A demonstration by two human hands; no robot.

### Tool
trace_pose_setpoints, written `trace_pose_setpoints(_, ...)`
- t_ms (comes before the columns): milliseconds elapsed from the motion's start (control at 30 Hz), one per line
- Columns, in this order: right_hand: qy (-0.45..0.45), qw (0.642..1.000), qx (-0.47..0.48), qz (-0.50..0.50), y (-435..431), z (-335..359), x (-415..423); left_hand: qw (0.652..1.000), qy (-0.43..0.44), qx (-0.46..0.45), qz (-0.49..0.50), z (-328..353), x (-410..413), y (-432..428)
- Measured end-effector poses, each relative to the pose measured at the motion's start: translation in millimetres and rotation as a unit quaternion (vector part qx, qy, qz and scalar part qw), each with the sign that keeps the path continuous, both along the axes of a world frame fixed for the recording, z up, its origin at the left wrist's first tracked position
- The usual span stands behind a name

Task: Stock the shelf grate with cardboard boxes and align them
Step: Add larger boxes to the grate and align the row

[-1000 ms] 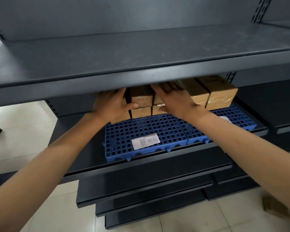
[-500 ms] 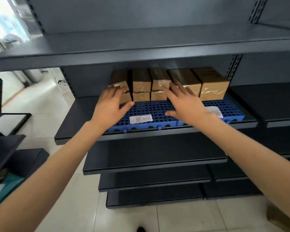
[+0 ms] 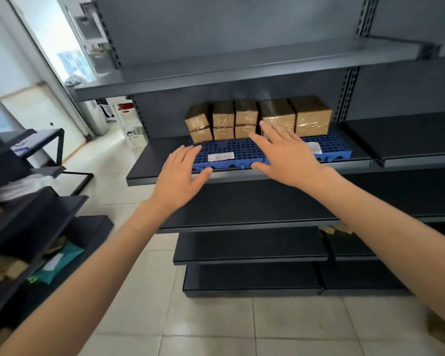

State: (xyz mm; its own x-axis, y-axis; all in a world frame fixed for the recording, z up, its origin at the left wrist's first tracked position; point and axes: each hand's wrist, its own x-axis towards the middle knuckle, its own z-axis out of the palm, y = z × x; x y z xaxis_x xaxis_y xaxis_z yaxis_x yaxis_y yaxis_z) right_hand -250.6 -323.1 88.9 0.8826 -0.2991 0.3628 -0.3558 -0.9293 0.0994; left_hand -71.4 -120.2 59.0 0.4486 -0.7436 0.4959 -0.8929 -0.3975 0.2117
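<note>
Boxes (image 3: pixel 257 118) in a row at back of blue grate (image 3: pixel 242 152), beyond both hands; left hand (image 3: pixel 181 177) and right hand (image 3: pixel 289 156) spread open, empty.

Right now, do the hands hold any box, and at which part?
Nothing is held. The left hand and right hand are open, in front of the cardboard boxes.

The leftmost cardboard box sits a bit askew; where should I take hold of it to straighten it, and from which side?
Take the leftmost cardboard box from the front, left hand on its exposed left face, right hand flat on its front. Its right face sits close beside the next box, likely leaving no room there. Top access is limited by the shelf above.
</note>
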Motion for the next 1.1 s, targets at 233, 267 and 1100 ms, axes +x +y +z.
trace_pose_setpoints(233, -0.039, 0.998, 0.052, 0.005, 3.6, 18.2, 7.4, 0.991, 0.122, -0.058, 0.024, -4.0, 27.0, 13.8)
trace_pose_setpoints(267, -0.038, 0.998, 0.051, 0.01, 4.1, 16.5, 14.4, 0.988, 0.133, -0.069, 0.027, -7.7, 34.6, 14.9)
trace_pose_setpoints(1100, 0.028, 0.991, 0.06, -0.115, -146.7, -32.7, 278.9, 0.875, 0.458, -0.091, -0.129, -59.4, 336.4, -194.8)
